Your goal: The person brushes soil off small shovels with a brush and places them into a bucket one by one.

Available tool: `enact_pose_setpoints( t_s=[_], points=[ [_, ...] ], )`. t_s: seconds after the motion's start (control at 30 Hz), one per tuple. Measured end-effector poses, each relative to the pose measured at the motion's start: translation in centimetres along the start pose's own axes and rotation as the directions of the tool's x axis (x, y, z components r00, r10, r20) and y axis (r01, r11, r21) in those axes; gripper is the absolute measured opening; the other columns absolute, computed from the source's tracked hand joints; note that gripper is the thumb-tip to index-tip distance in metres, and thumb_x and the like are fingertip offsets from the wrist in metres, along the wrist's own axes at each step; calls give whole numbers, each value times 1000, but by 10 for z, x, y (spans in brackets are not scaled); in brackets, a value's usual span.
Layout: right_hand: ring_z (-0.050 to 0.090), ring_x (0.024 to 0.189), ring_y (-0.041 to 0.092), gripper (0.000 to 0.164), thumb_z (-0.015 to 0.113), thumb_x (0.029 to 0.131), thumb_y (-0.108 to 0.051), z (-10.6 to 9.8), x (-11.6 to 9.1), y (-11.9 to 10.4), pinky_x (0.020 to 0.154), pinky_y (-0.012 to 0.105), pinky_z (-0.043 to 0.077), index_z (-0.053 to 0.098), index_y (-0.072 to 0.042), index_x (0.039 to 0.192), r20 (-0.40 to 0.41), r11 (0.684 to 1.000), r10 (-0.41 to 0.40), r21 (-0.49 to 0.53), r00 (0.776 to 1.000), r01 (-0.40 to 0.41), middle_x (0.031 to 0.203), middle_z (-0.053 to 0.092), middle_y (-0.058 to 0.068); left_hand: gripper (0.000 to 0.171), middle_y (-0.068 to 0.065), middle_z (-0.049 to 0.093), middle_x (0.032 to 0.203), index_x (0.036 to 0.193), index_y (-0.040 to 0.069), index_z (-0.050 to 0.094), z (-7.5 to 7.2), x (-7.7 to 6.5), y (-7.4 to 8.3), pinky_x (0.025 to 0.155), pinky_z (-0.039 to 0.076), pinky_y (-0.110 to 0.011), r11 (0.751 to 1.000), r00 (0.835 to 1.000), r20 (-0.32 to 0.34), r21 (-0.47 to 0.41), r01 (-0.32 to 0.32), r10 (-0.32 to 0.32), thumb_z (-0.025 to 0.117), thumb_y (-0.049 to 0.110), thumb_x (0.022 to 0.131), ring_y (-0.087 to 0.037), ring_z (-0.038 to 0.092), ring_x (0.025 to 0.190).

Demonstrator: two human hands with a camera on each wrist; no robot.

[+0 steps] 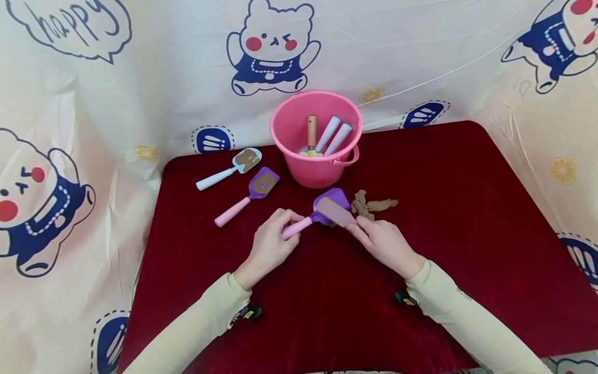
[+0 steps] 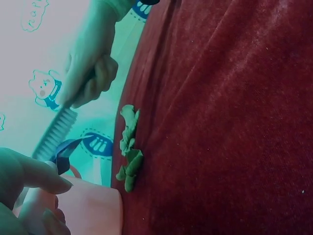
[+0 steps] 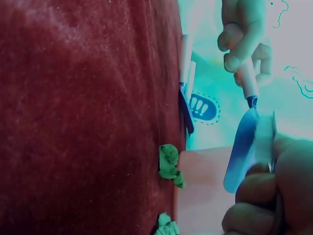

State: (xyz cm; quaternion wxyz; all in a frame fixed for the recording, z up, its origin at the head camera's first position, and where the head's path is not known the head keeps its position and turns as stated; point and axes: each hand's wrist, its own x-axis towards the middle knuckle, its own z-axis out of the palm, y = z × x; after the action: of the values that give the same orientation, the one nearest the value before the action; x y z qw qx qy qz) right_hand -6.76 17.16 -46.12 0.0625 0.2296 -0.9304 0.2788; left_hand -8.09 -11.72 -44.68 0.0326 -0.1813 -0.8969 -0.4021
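Observation:
By its pink handle, my left hand (image 1: 271, 244) holds a small purple toy shovel (image 1: 344, 196) above the table. A flat brush (image 1: 334, 212) is gripped in my right hand (image 1: 391, 247); its pale bristles (image 2: 59, 128) show in the left wrist view. The brush lies across the shovel's blade, and the right wrist view also has them side by side, bristles at the blade (image 3: 240, 152). Just right of the blade, crumpled brown clay-like pieces (image 1: 382, 204) lie on the red cloth; they look green in both wrist views.
Behind the hands stands a pink bucket (image 1: 312, 174) with several handled tools inside. To its left lie a second purple shovel (image 1: 233, 211) and a light blue trowel (image 1: 215, 179), both brown-smeared. Printed white curtain (image 1: 402, 47) surrounds the red-covered table (image 1: 467, 208).

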Motion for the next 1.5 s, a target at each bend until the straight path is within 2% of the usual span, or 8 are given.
enact_pose_setpoints(
  t_s=[0.13,0.37,0.6,0.87,1.03,1.13,1.3,1.5],
  points=[
    [28,48,7,38,63,105,-26,-1,1,0,44,26,29,41,-15,76,-56,998,65,-2,996,-66,59,30,-8,34,1,65,98,107,18,73,-1,-1,1,58,42,-34,1000,1000,-2,18,-11,11,74,-2,80,-15,51,69],
    [32,50,7,35,62,106,-27,3,3,-5,47,25,33,44,-16,78,-2,1000,7,25,1000,-7,60,33,-8,36,2,67,103,108,19,73,-1,-2,5,57,44,-35,995,998,-26,86,-58,60,74,-2,79,-14,55,74],
    [30,48,11,40,57,109,-30,-2,1,-2,45,29,30,41,-14,76,-30,982,185,28,982,-185,60,30,-6,38,4,67,104,107,22,74,1,-4,5,59,48,-36,987,996,-33,143,-78,84,74,-4,79,-14,61,85],
    [30,49,6,35,60,107,-30,-5,1,-7,46,25,32,45,-17,78,22,995,75,63,997,-76,60,33,-8,39,3,66,108,108,21,74,2,-3,7,53,49,-40,967,988,-34,214,-139,149,73,-5,80,-20,65,95],
    [30,48,8,40,58,108,-31,-5,0,-1,46,26,31,43,-15,75,-21,988,156,22,987,-156,60,31,-7,39,3,67,107,107,22,74,-1,-4,6,53,50,-40,961,988,-30,237,-143,154,73,-4,79,-19,66,94],
    [28,48,8,41,60,107,-29,-6,-1,-1,45,26,29,41,-15,74,-53,987,161,29,986,-159,59,30,-7,39,3,66,106,107,22,74,-1,-3,6,53,50,-40,960,987,-28,241,-145,156,72,-5,79,-20,66,93],
    [29,50,6,38,59,108,-31,-5,1,-6,46,25,31,43,-16,76,4,988,115,107,993,-115,61,33,-7,40,2,66,108,109,22,73,-1,-2,6,52,49,-39,960,986,-29,235,-151,162,72,-5,80,-20,65,95],
    [30,47,9,41,56,109,-30,-6,1,2,43,27,30,41,-13,75,-9,977,212,25,977,-212,59,32,-5,39,4,66,105,106,23,73,0,-5,5,52,48,-38,965,989,-38,228,-129,142,73,-4,78,-18,65,93]
  ],
)
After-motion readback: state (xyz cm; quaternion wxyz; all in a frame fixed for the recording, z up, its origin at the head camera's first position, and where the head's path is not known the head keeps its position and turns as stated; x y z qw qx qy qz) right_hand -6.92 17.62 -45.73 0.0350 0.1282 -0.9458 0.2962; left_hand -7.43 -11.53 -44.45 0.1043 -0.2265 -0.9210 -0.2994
